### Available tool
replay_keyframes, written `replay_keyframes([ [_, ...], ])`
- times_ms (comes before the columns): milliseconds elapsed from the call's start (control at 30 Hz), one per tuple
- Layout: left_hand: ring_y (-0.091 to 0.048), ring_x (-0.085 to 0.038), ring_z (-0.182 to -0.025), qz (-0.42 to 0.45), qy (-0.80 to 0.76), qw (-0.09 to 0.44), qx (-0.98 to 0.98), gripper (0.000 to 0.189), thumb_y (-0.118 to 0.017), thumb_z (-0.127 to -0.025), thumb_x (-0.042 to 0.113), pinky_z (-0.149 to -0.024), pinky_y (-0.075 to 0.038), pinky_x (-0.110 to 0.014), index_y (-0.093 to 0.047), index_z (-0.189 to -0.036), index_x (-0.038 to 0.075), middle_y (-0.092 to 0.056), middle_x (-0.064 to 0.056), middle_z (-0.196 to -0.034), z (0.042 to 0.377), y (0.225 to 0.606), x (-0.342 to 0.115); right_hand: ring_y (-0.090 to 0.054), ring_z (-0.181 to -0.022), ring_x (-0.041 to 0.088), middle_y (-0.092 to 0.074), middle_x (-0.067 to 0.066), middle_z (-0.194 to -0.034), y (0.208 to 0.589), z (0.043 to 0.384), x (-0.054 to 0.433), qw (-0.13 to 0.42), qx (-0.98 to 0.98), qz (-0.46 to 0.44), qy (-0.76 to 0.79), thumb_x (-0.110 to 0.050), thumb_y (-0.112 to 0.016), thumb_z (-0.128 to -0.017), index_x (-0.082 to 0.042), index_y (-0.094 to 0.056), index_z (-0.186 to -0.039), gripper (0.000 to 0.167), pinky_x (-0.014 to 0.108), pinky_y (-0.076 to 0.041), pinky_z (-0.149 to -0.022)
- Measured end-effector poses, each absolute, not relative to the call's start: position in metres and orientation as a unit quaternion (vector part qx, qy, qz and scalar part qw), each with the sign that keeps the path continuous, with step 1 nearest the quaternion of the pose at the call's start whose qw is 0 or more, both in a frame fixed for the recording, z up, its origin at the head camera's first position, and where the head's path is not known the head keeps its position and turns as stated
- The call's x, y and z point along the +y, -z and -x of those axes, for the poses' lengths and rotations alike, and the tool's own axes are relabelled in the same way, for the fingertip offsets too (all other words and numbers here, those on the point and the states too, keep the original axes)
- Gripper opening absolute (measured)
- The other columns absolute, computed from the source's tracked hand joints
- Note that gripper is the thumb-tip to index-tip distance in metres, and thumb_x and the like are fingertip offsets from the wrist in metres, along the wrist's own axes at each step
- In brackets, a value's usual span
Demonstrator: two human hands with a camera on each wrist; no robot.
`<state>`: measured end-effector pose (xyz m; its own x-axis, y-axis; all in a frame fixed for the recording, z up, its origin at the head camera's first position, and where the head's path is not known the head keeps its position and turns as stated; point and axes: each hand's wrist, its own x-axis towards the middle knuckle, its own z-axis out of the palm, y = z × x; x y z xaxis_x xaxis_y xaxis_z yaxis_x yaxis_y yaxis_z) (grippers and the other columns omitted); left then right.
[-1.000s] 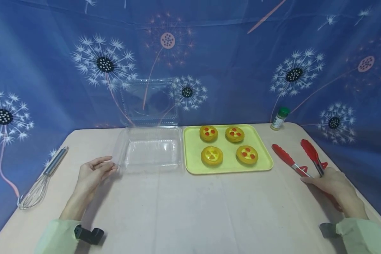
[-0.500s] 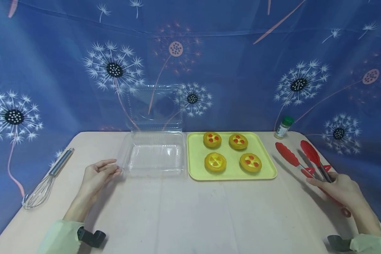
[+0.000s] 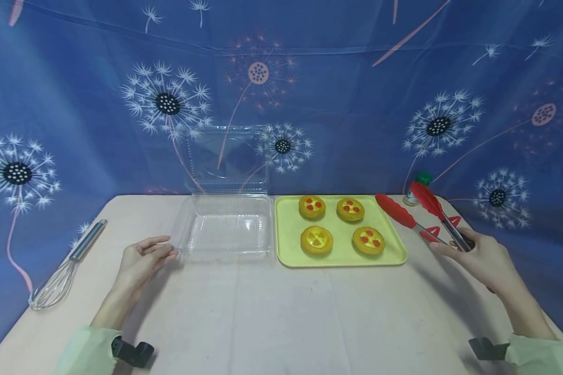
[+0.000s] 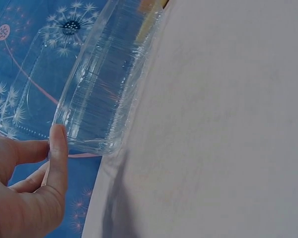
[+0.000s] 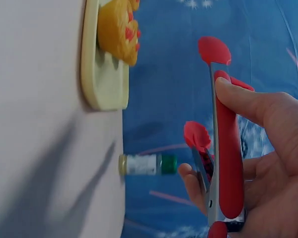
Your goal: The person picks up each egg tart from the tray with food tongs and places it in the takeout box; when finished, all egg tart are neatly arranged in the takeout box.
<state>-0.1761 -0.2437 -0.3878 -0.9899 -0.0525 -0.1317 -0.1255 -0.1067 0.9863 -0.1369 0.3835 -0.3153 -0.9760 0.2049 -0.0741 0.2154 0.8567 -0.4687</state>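
My left hand (image 3: 141, 265) pinches the near left rim of a clear plastic clamshell box (image 3: 225, 224) between thumb and fingers; the left wrist view shows the fingertips (image 4: 58, 136) on that rim. The box's lid (image 3: 227, 159) stands raised against the backdrop. In my right hand (image 3: 483, 260) is a pair of red-tipped tongs (image 5: 228, 153), gripped by the handles and held above the table with the tips spread. Those tips hang near the right edge of a yellow tray (image 3: 342, 259). Several egg tarts (image 3: 316, 240) sit on the tray, most topped with red pieces.
A jar with a green lid (image 5: 148, 164) stands at the back right, partly behind the tongs in the head view. At the far left lies a whisk (image 3: 68, 265). A blue dandelion-print cloth (image 3: 338, 104) hangs behind the table (image 3: 281, 317).
My right hand has raised the tongs off the table and carried them left and forward, toward the tray. The left hand stays at the box rim. The head view has shifted slightly.
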Motion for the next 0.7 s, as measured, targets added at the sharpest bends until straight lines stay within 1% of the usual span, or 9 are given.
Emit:
replay_keyframes([
  [33,-0.069,-0.003,-0.078,0.067,-0.742,0.025,0.667,0.052,-0.054,-0.099,0.001,-0.081,-0.06,-0.015,-0.03,-0.14,-0.018,-0.071,0.006,-0.082,0.176,0.388,-0.244,-0.038,-0.053,0.019,-0.053,0.007,-0.075,0.314,0.14,0.379,0.002,0.966,-0.098,0.238,-0.061,-0.061,-0.088,0.008,-0.028,-0.147,0.097,0.031,-0.034,-0.037],
  [67,-0.069,-0.003,-0.078,0.067,-0.742,0.025,0.666,0.052,-0.054,-0.099,0.001,-0.081,-0.06,-0.015,-0.03,-0.14,-0.018,-0.071,0.006,-0.082,0.176,0.388,-0.244,-0.039,-0.057,0.019,-0.053,0.009,-0.079,0.313,0.143,0.375,-0.009,0.969,-0.087,0.232,-0.06,-0.062,-0.088,0.007,-0.038,-0.141,0.089,0.03,-0.032,-0.04],
  [133,-0.069,-0.003,-0.078,0.067,-0.741,0.026,0.668,0.051,-0.054,-0.099,0.001,-0.081,-0.06,-0.015,-0.03,-0.14,-0.018,-0.071,0.006,-0.082,0.176,0.388,-0.244,-0.039,-0.061,0.019,-0.048,0.008,-0.076,0.312,0.149,0.367,-0.019,0.971,-0.068,0.227,-0.058,-0.064,-0.087,0.004,-0.05,-0.126,0.074,0.028,-0.03,-0.043],
  [167,-0.069,-0.003,-0.078,0.067,-0.741,0.026,0.668,0.051,-0.054,-0.099,0.001,-0.081,-0.06,-0.015,-0.03,-0.14,-0.018,-0.071,0.006,-0.083,0.176,0.388,-0.244,-0.039,-0.062,0.018,-0.046,0.007,-0.074,0.312,0.152,0.364,-0.025,0.973,-0.057,0.223,-0.057,-0.066,-0.087,0.002,-0.052,-0.117,0.067,0.027,-0.028,-0.045],
  [233,-0.069,-0.003,-0.078,0.067,-0.74,0.025,0.669,0.051,-0.054,-0.099,0.002,-0.081,-0.06,-0.016,-0.03,-0.139,-0.018,-0.071,0.006,-0.083,0.176,0.388,-0.244,-0.037,-0.06,0.017,-0.043,0.005,-0.071,0.312,0.158,0.357,-0.029,0.974,-0.039,0.221,-0.055,-0.067,-0.086,0.0,-0.052,-0.103,0.06,0.027,-0.027,-0.046],
  [267,-0.069,-0.003,-0.078,0.067,-0.738,0.025,0.671,0.051,-0.054,-0.099,0.002,-0.082,-0.06,-0.015,-0.03,-0.139,-0.018,-0.071,0.006,-0.083,0.176,0.388,-0.244,-0.036,-0.059,0.016,-0.042,0.004,-0.069,0.311,0.161,0.354,-0.029,0.975,-0.031,0.22,-0.055,-0.068,-0.086,-0.001,-0.052,-0.101,0.059,0.026,-0.027,-0.045],
  [467,-0.069,-0.002,-0.079,0.064,-0.728,0.024,0.682,0.052,-0.054,-0.099,0.002,-0.082,-0.06,-0.015,-0.03,-0.14,-0.019,-0.07,0.007,-0.083,0.176,0.388,-0.243,-0.033,-0.052,0.014,-0.036,0.0,-0.06,0.31,0.176,0.343,-0.025,0.979,0.007,0.2,-0.05,-0.072,-0.085,-0.002,-0.052,-0.089,0.052,0.025,-0.026,-0.044],
  [600,-0.069,-0.002,-0.078,0.069,-0.73,0.023,0.68,0.05,-0.053,-0.099,0.001,-0.082,-0.059,-0.015,-0.031,-0.139,-0.019,-0.07,0.007,-0.082,0.175,0.387,-0.242,-0.032,-0.05,0.012,-0.034,-0.003,-0.057,0.309,0.184,0.338,-0.01,0.981,0.023,0.192,-0.045,-0.074,-0.084,-0.004,-0.053,-0.083,0.046,0.023,-0.025,-0.042],
  [700,-0.069,-0.002,-0.078,0.071,-0.733,0.023,0.676,0.05,-0.054,-0.099,0.001,-0.082,-0.059,-0.015,-0.031,-0.139,-0.018,-0.07,0.007,-0.082,0.175,0.387,-0.242,-0.03,-0.05,0.013,-0.031,-0.003,-0.057,0.308,0.189,0.336,0.004,0.981,0.028,0.191,-0.044,-0.075,-0.083,-0.006,-0.05,-0.08,0.046,0.023,-0.024,-0.042],
])
